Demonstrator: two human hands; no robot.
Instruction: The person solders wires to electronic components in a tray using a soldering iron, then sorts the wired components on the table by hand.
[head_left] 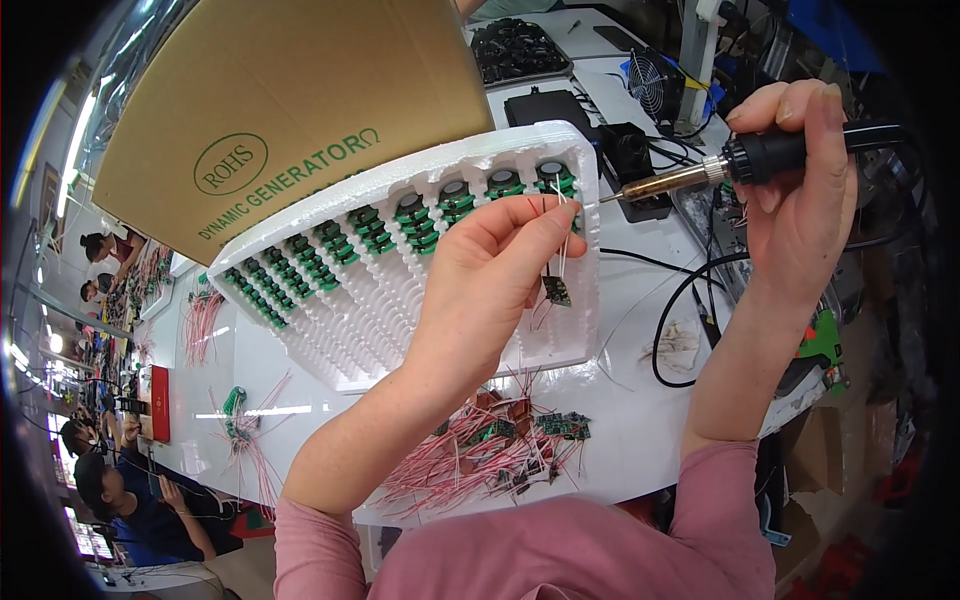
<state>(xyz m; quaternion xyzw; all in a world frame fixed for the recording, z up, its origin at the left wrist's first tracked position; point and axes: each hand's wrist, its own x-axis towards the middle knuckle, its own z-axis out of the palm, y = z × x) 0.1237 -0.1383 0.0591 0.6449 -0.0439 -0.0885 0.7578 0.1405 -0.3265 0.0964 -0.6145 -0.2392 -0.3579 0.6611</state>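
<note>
— Where the left hand (490,265) rises over the desk (640,420), what do its fingers (545,222) pinch?
— A small circuit board (556,291), hung by thin wires, above a pile of red-wired boards (480,445).
— And the right hand (795,190)?
— Closed round a soldering iron (690,178), tip beside those wires.
— Behind?
— A white foam tray (400,270), its far slots filled with green coils (420,215).

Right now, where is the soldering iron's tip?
In the head view, upper right: the right hand holds the soldering iron, tip by the left hand's fingertips, above the foam tray.

One foam tray (330,330), one soldering iron (700,172), one cardboard box (290,90) (tilted), one fan (655,85)
</note>
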